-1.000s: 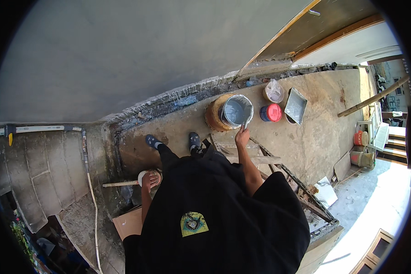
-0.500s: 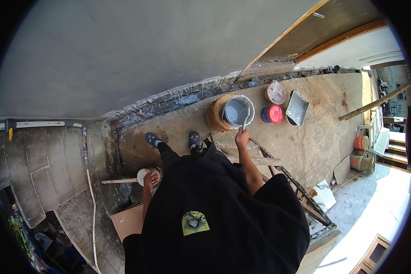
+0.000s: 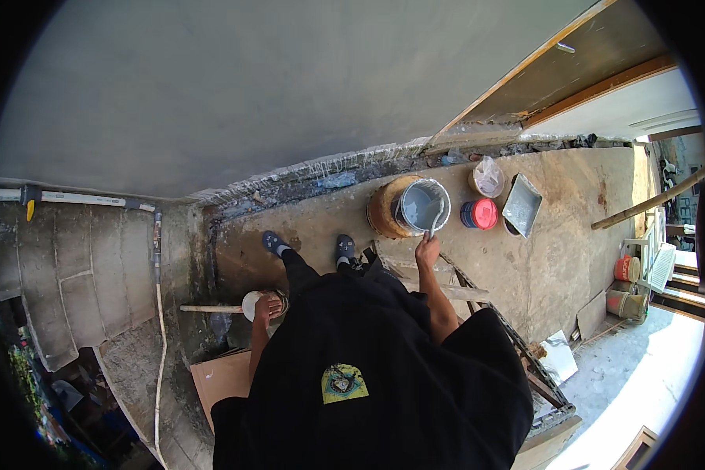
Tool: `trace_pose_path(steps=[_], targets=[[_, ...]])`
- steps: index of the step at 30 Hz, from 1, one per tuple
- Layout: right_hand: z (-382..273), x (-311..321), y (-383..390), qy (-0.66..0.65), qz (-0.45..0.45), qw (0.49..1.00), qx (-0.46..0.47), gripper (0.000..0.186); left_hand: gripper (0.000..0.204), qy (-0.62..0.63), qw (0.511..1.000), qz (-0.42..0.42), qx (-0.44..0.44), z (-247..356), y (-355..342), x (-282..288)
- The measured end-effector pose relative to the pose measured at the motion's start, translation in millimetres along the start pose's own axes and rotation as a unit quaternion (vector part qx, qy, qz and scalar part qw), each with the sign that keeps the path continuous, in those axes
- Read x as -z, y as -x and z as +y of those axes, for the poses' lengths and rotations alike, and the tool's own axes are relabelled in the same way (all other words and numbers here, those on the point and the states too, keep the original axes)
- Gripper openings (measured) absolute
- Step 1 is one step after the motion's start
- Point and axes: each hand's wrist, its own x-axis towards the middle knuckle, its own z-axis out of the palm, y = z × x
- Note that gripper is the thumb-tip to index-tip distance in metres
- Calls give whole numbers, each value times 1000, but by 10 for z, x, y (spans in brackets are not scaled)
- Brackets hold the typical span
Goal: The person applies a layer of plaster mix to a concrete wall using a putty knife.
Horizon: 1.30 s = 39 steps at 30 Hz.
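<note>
At the right, my right hand (image 3: 428, 249) is closed round the end of a grey-coated stick-like tool (image 3: 437, 224) that leans over the near rim of a white bucket (image 3: 448, 208). Grey paint-like liquid (image 3: 421, 205) fills part of this bucket, which sits on a rusty, stained drum (image 3: 382, 207). Lower on the left, my left hand (image 3: 269, 307) grips the side of a pale round container (image 3: 251, 306). A wooden stick (image 3: 210, 309) runs out to the left of it; whether the two are joined I cannot tell. The tool's far end is hidden.
Beyond the bucket stand a blue tub with a red lid (image 3: 485, 213), a bag-lined bucket (image 3: 488, 178) and a grey tray (image 3: 522, 205). A metal frame (image 3: 517, 341) lies by my right arm. A grey wall (image 3: 251, 94) rises ahead; cardboard (image 3: 219, 380) lies at left.
The whole view has shifted slightly, so everything sits lower and more to the right. The tool in my right hand now lies closer to the bucket's right rim. My left hand keeps its hold.
</note>
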Motion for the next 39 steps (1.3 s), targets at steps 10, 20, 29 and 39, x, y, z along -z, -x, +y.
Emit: trace_pose_path(steps=[10,20,29,39], targets=[[-15,-116,53,-75,39,996,14,34,36,-17,998,-16,-52,226,91,-77],[-12,-171,-4,-20,-41,999,-17,36,35,-38,999,0,-6,46,209,-3],[-67,-136,70,-36,13,999,-32,39,42,-31,999,-6,16,-6,-50,118],[17,-114,1,12,-56,996,-62,37,35,-42,997,-9,-63,349,146,-95]])
